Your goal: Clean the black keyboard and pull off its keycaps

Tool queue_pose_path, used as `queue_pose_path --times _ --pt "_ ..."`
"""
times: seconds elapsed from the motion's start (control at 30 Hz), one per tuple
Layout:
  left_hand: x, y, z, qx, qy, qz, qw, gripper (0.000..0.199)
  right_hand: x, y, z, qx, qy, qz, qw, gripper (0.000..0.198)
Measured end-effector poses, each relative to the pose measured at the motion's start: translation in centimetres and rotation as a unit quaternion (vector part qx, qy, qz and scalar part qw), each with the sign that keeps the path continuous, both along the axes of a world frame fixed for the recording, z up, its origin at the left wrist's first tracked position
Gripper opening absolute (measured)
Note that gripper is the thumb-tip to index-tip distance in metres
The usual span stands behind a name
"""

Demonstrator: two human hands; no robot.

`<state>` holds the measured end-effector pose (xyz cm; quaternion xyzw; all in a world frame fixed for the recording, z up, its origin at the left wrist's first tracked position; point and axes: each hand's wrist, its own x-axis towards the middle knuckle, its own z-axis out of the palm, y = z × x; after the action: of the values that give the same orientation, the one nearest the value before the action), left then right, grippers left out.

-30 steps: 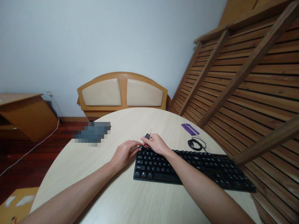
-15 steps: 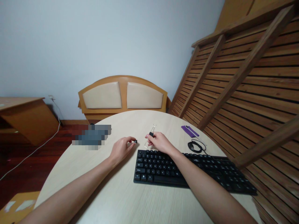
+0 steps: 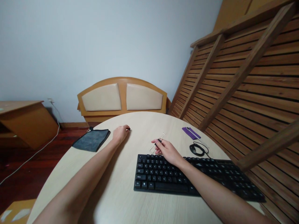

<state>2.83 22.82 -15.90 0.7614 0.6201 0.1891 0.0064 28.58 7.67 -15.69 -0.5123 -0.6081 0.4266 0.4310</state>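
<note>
round table (image 3: 121,189) has a keyboard (image 3: 168,174) by its right edge. left hand (image 3: 120,133) pinches a tiny black bit (image 3: 128,128) toward the far edge, near the cloth (image 3: 92,140); right hand (image 3: 169,151) curls round a clip (image 3: 159,141). putting the bit down seems the step; next, the left hand likely needs to open gently.

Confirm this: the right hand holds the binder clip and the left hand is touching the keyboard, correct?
Not quite: the head view shows the left hand away from the keyboard, holding a small dark piece; the right hand holds the binder clip.
</note>
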Motion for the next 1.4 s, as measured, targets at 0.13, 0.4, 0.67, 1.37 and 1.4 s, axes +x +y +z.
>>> queue_pose_path --times 0.13,0.4,0.67,1.37,1.4 --pt "-0.9 2.0 -0.4 -0.001 -0.002 0.025 1.000 0.027 -0.6 0.1 -0.4 0.007 -0.005 -0.013 1.000 0.047" --pt "-2.9 3.6 -1.4 -0.004 -0.034 0.037 0.999 0.028 -1.5 0.3 -0.8 0.008 -0.022 -0.011 1.000 0.046" --pt "-3.1 3.8 -1.9 -0.008 -0.061 0.033 0.998 0.030 -2.4 0.4 -0.6 0.005 -0.034 -0.010 0.999 0.044" --pt "-3.0 3.8 -2.1 -0.012 -0.078 0.043 0.996 0.030 -2.6 -0.1 -0.3 0.015 -0.059 0.000 0.998 0.043" --pt "-3.0 3.8 -2.2 -0.011 -0.079 0.043 0.996 0.030 -2.6 -0.1 -0.3 0.016 -0.062 -0.001 0.998 0.043"
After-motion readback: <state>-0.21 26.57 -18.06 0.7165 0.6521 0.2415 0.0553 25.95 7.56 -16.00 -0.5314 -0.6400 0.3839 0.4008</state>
